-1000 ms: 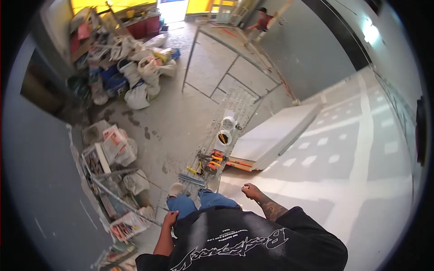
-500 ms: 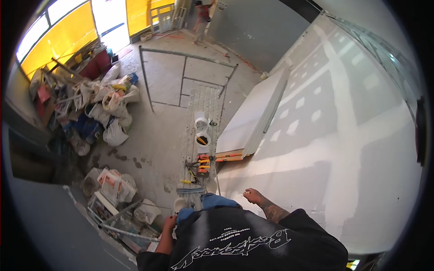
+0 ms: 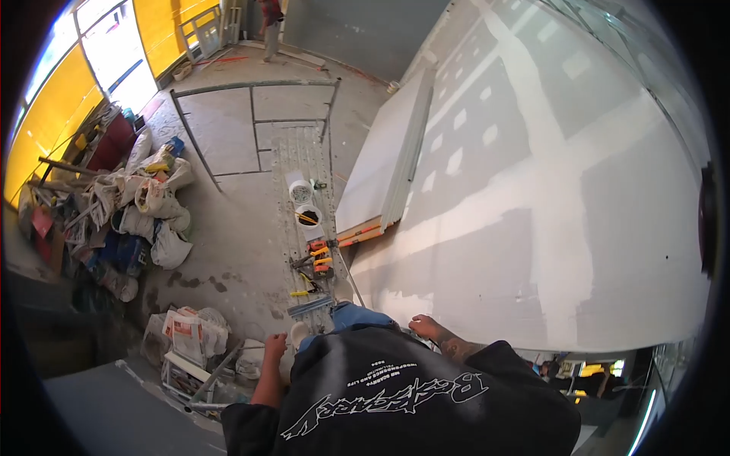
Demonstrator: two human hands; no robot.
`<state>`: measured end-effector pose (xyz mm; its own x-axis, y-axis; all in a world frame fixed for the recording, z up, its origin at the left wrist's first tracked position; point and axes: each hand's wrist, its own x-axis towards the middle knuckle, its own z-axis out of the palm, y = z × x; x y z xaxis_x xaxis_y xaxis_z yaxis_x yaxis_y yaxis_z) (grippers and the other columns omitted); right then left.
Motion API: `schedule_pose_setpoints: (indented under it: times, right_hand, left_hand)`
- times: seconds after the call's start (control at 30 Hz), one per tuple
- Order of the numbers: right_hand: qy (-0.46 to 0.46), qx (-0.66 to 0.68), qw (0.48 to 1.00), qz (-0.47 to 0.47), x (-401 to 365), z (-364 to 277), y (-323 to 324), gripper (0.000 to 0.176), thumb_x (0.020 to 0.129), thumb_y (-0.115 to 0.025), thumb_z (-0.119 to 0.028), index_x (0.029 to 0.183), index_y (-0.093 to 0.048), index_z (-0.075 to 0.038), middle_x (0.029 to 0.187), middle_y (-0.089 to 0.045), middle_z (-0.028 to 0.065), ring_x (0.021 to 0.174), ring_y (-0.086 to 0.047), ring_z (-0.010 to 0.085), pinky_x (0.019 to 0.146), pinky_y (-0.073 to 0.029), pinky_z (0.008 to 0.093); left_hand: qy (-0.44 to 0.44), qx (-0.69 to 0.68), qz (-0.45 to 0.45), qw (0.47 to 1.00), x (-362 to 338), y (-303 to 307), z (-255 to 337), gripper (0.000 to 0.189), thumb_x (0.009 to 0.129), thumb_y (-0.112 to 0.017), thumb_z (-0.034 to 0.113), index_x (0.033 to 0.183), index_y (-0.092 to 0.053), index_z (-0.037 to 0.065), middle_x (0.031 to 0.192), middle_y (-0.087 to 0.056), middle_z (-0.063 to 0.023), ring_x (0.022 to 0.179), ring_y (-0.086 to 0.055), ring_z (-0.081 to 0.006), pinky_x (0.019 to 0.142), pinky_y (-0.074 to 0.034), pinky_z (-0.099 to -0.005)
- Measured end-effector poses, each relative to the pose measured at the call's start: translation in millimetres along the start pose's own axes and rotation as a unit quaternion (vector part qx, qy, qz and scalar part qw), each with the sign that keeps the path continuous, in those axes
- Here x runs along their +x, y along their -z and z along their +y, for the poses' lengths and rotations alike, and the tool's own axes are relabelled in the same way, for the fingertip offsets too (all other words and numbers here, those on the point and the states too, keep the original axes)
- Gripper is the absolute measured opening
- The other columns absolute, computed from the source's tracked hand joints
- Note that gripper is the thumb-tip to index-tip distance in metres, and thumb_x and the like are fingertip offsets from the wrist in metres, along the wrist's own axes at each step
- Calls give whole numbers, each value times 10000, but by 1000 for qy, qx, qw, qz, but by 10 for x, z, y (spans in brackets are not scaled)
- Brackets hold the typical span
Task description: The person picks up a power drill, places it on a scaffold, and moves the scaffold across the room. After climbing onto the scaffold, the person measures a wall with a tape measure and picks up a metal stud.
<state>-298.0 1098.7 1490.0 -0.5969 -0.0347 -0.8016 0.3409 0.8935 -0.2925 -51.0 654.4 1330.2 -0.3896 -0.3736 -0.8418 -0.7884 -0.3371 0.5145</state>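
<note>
My left hand (image 3: 275,346) hangs beside my left thigh at the plank's left edge; its fingers are too small to read. To the right, my right hand (image 3: 424,327) is closed in front of the plasterboard wall (image 3: 487,281), and what it may hold is hidden. Between them, my jeans (image 3: 357,314) show at the near end of a scaffold plank (image 3: 285,228). On the plank lie short metal profiles (image 3: 310,306), a yellow-handled tool (image 3: 302,293) and orange-and-black power tools (image 3: 322,266). Farther along stand a white bucket (image 3: 301,191) and another bucket with dark contents (image 3: 308,217).
Stacked plasterboard sheets (image 3: 388,159) lean along the wall at right. A scaffold frame (image 3: 255,118) stands at the plank's far end. Filled sacks (image 3: 156,201) and rubbish (image 3: 194,334) lie on the left. Another person (image 3: 271,23) stands at the back.
The view has turned right, so the plank, sacks and wall sit farther left in it. My left hand appears higher, farther from my thigh. My right hand stays near the wall.
</note>
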Motion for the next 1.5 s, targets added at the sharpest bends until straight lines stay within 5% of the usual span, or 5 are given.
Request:
schedule_pose_setpoints:
  times: [0.57, 0.8, 1.0, 1.03, 1.5]
  right_hand:
    - [36, 32, 999, -10, 111, -160, -165, 578, 812, -623, -326, 1252, -525, 35, 956, -667, 141, 761, -626, 173, 688, -505, 297]
    - [25, 22, 999, -20, 174, -159, -86, 582, 794, -642, -334, 1252, -540, 10, 1083, -652, 200, 921, -649, 249, 790, -519, 336]
    - [29, 9, 1000, -5, 278, -88, -47, 570, 792, -640, -344, 1224, -561, 19, 1107, -644, 212, 999, -637, 283, 861, -502, 347]
    - [59, 4, 998, -2, 367, 6, -67, 559, 816, -620, -327, 1262, -532, -1, 929, -667, 122, 673, -600, 165, 590, -493, 316]
    - [85, 10, 996, -11, 389, -33, -181, 547, 822, -616, -311, 1246, -526, 23, 837, -659, 92, 620, -582, 144, 525, -467, 294]
  left_hand:
    - [31, 92, -9, 995, 103, 283, -514, 379, 869, -624, 370, 998, -612, 14, 819, -616, -82, 633, -601, -187, 518, -450, -335]
    - [12, 54, 23, 998, 162, 123, -494, 421, 836, -634, 358, 937, -680, -48, 705, -650, -147, 594, -623, -210, 584, -476, -358]
    - [-9, 95, 31, 995, 252, -40, -389, 459, 822, -638, 382, 967, -676, -52, 850, -684, -208, 788, -673, -299, 722, -503, -393]
    - [-9, 97, 29, 995, 297, -58, -395, 466, 820, -638, 384, 978, -673, -53, 874, -683, -216, 819, -671, -310, 743, -501, -395]
    - [-46, 110, 46, 992, 396, 43, -487, 467, 806, -645, 371, 949, -665, -73, 872, -676, -236, 824, -664, -335, 747, -496, -405]
